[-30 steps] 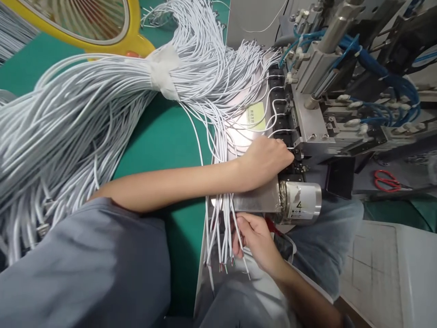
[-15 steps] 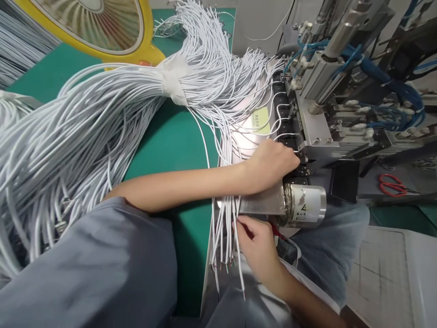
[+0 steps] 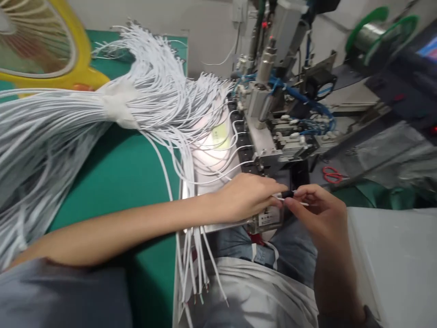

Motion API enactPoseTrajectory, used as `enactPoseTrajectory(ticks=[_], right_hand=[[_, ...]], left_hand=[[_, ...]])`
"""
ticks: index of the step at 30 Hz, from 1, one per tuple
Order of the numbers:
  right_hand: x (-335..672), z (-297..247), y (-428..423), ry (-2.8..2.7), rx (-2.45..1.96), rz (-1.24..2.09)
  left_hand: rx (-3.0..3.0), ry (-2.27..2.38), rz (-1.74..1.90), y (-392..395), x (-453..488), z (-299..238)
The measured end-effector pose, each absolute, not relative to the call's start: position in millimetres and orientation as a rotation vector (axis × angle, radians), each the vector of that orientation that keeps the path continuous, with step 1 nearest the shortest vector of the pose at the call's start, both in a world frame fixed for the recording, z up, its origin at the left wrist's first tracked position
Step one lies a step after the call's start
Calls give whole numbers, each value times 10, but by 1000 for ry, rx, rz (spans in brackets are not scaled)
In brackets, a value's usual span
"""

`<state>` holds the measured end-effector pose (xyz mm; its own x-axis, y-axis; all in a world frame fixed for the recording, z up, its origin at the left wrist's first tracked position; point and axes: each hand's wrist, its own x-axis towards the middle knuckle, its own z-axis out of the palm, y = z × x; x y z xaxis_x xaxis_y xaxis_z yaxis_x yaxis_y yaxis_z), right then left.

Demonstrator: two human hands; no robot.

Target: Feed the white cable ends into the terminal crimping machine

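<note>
In front of the machine, my left hand is closed with its fingertips on a thin white cable. My right hand meets it from the right, pinching the same cable near a short black piece between the two hands. Whether that piece belongs to the cable I cannot tell. Several white cables run from a large taped bundle over the metal plate. Other cable ends, some showing coloured wires, hang over the table's front edge below my left forearm.
The machine with metal cylinders and blue tubes stands behind my hands; cables lie in its black slots. A yellow fan is at the left on the green table mat. Red-handled scissors and a green wire spool are at the right.
My right hand has risen from the hanging cable ends to meet my left hand, a cable now held between them. My left hand has come away from the machine's slots. The view has swung right.
</note>
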<state>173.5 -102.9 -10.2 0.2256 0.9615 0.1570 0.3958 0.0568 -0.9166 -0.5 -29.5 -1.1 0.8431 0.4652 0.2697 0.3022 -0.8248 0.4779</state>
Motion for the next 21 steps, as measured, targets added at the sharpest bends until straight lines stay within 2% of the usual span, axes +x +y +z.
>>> enactPoseTrajectory(ticks=[10,16,21], right_hand=[[1582,-209,-916,-1087,-1104,767],[1618,-210,-862,-882,-888,1233],[1571,-234,-872,-893,-858,1235]], left_hand=[[2547,452,599,-235,-17,50],[2466,458,650,-235,-11,30],[2358,457,721,-264,7,14]])
